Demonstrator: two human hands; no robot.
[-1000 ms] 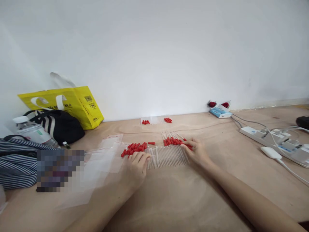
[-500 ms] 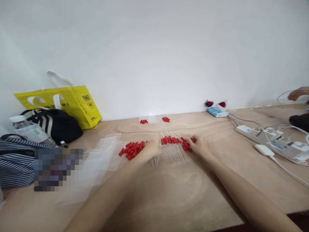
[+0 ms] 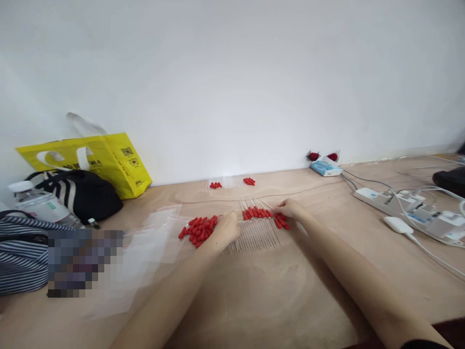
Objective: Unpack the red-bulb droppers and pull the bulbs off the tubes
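Observation:
A row of thin clear tubes (image 3: 256, 232) lies on the wooden table (image 3: 261, 291), several of them capped with red caps (image 3: 257, 212). A loose pile of red caps (image 3: 198, 228) lies to the left. My left hand (image 3: 225, 230) rests between the pile and the tubes, fingers curled; what it holds is hidden. My right hand (image 3: 290, 209) pinches at the red caps on the right end of the row.
Clear plastic bags (image 3: 152, 242) lie left of the pile. Yellow bag (image 3: 98, 162), black striped bag (image 3: 82, 194) and a water bottle (image 3: 38, 203) stand far left. Power strips (image 3: 410, 208) with cables sit right. Two small groups of red caps (image 3: 232, 182) lie by the wall.
My left hand has moved from the near left end of the tubes up to their capped ends. My right hand has shifted slightly left along the caps.

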